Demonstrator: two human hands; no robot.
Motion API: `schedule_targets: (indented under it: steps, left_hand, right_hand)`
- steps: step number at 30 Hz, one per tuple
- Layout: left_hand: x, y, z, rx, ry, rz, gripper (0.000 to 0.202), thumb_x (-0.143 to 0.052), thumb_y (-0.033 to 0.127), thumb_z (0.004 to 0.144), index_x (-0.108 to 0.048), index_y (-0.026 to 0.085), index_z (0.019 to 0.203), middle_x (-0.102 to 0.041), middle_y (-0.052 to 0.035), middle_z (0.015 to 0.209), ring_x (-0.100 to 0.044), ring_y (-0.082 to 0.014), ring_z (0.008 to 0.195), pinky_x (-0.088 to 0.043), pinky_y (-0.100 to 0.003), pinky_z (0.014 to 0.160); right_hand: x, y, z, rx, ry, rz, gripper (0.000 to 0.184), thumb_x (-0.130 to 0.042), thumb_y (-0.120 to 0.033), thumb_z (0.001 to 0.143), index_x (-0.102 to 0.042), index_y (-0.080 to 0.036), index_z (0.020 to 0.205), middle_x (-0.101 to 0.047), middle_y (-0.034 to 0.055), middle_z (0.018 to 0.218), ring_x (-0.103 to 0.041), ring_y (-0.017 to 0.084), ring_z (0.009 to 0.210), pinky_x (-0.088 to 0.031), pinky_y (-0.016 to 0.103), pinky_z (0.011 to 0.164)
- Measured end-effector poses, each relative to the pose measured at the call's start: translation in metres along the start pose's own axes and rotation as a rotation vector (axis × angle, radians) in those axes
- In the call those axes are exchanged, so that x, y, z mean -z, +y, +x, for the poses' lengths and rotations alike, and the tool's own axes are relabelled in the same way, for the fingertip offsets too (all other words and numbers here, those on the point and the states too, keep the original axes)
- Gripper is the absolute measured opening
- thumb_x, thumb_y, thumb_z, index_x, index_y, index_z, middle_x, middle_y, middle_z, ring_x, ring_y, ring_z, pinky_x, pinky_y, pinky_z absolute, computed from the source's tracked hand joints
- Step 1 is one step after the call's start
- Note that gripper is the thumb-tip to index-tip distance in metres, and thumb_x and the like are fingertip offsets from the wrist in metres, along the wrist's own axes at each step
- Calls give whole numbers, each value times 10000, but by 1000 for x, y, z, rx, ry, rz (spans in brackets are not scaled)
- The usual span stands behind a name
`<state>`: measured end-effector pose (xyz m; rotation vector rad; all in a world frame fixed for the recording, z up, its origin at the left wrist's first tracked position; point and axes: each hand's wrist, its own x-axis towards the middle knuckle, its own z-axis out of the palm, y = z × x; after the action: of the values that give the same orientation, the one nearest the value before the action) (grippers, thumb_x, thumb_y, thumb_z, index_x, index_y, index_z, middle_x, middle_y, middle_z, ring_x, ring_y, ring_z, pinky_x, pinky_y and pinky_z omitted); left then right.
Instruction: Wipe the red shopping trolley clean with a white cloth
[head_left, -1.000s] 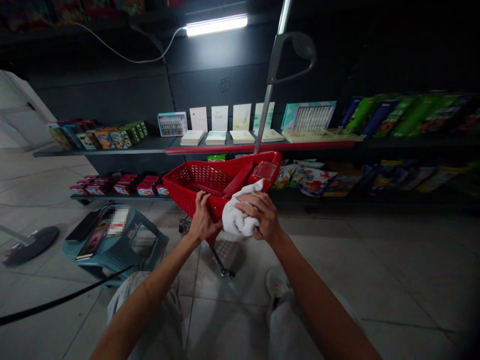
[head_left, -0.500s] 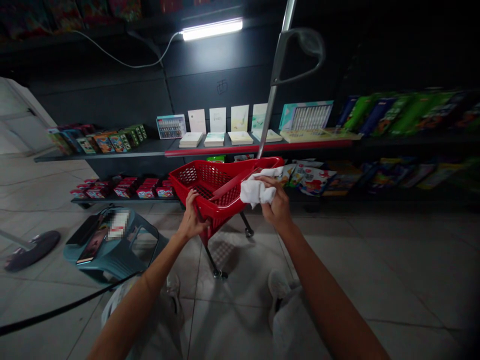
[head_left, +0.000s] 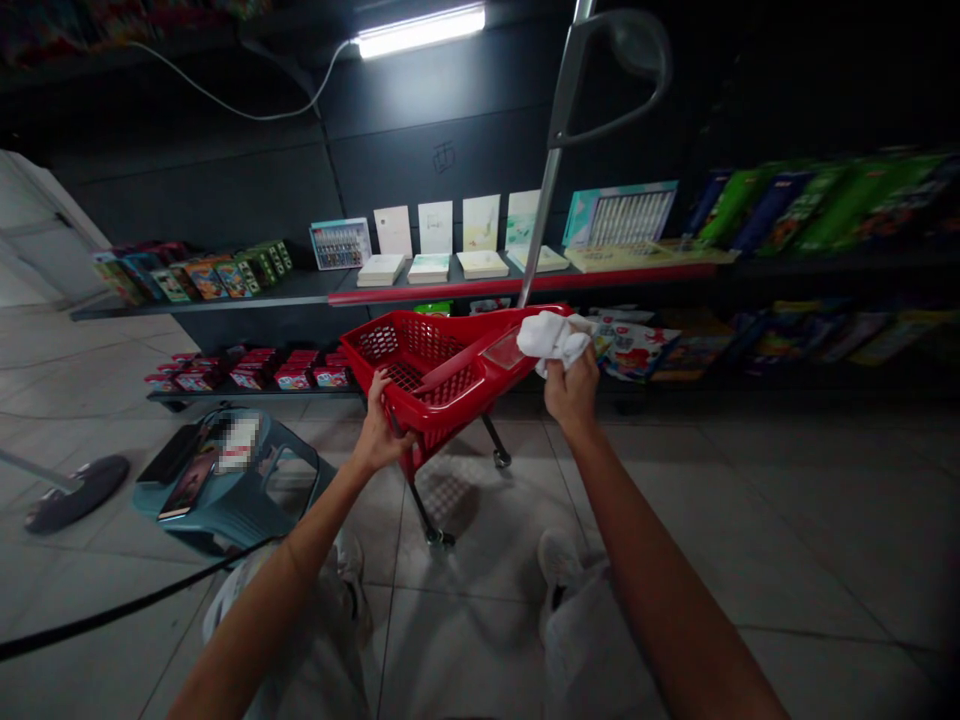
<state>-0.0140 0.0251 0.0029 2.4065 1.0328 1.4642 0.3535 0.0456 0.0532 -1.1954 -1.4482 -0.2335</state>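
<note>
The red plastic shopping cart with a perforated basket [head_left: 450, 395] stands on the grey tiled floor [head_left: 465, 640], between the person and the long dark shelf unit [head_left: 289, 300] on the far side. The left hand [head_left: 381, 432] is at the basket's near left corner, its fingers curled over the rim and its thumb set apart, lower on the basket's side. The right hand [head_left: 574, 388] pinches a crumpled white cloth [head_left: 546, 340] between thumb and bent fingers, at the cart's right end; whether the cloth presses on the plastic cannot be told. A slanting silver metal pole [head_left: 549, 195] rises behind that end. To the near left stands a blue-green plastic stool [head_left: 238, 503] bearing a flat dark phone [head_left: 189, 485]. Upright pale booklets [head_left: 436, 228] line the far shelf under a glowing white tube light [head_left: 421, 30].
</note>
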Motion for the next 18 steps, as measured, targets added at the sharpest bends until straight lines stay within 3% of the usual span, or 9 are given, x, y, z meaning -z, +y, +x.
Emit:
schedule_targets:
  steps: [4,7,14,18]
  left_hand:
    - [-1,3,0,-2,15,-9,1054,-792,418,804,-148,231,1618,-152,-228,1717,-134,-390,1643,-285,-631,1287]
    - [-3,5,-1,4,42,3,1032,-780,436,823,-152,229,1616,-146,-226,1723,-131,-392,1644,-243,-634,1303]
    - [-4,10,-1,23,61,31,1024,-775,523,840,-163,224,1606,-164,-237,1714,-182,-393,1632,-219,-629,1312]
    - [-2,9,-1,32,61,28,1018,-785,499,829,-176,224,1596,-176,-236,1706,-192,-401,1626,-223,-633,1307]
  right_hand:
    - [2,-13,-5,12,58,16,475,-433,-308,959,-611,-178,1380,-643,187,1381,-578,323,1351,-442,535,1176]
    - [10,-39,-5,83,56,86,432,-437,-307,974,-622,-192,1347,-669,160,1354,-602,304,1323,-461,503,1165]
    - [25,-114,-20,259,-207,166,361,-467,-330,989,-643,-244,1292,-684,110,1361,-610,291,1323,-455,471,1183]
    - [32,-127,-17,332,-338,189,408,-538,-270,940,-629,-241,1337,-673,100,1386,-594,293,1339,-437,477,1203]
